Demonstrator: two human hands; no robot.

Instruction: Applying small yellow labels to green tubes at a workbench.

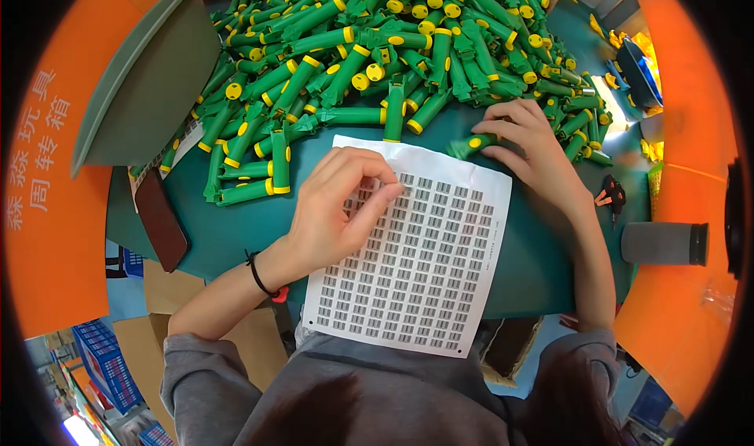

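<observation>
A white sheet of small black-and-white labels (412,277) lies over the table's near edge and hangs toward my lap. Above its upper part, my left hand (338,202) has thumb and forefinger pinched together; whatever is between the tips is too small to make out. My right hand (526,143), at the sheet's upper right corner, has its fingers around a short green tube with yellow spots (471,144), slightly blurred. Beyond both hands, a big heap of similar green tubes with yellow ends (393,41) is piled up. One tube (394,112) points at the sheet's top edge.
A dark red flat case (162,224) lies left on the green table (236,230). At right are a grey tumbler (660,243) on its side and a small black tool (611,194). Orange boxes (55,234) flank both sides; a grey-green panel (149,77) leans at left.
</observation>
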